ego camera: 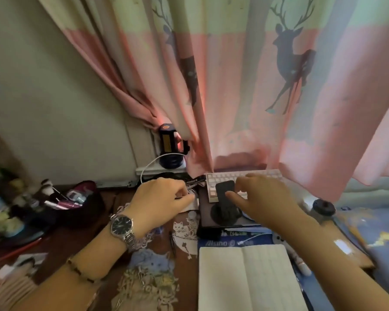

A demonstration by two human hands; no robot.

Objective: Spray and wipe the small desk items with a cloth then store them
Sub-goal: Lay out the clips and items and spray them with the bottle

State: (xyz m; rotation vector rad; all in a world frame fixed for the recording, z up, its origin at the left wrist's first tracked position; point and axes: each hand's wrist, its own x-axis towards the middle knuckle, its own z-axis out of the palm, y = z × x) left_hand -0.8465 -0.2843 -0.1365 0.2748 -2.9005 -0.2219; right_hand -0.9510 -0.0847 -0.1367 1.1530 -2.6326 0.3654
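Observation:
My right hand pinches a small black phone stand by its upright plate, thumb in front and fingers behind. The stand's round base sits on a dark pad in front of a white keyboard. My left hand, with a silver watch on the wrist, has its fingers curled around a pale cloth just left of the stand. No spray bottle can be made out.
An open notebook lies near the front edge. An open black pouch of cosmetics is on the left amid clutter. A black and orange lamp with a white cable stands at the back under the pink deer curtain.

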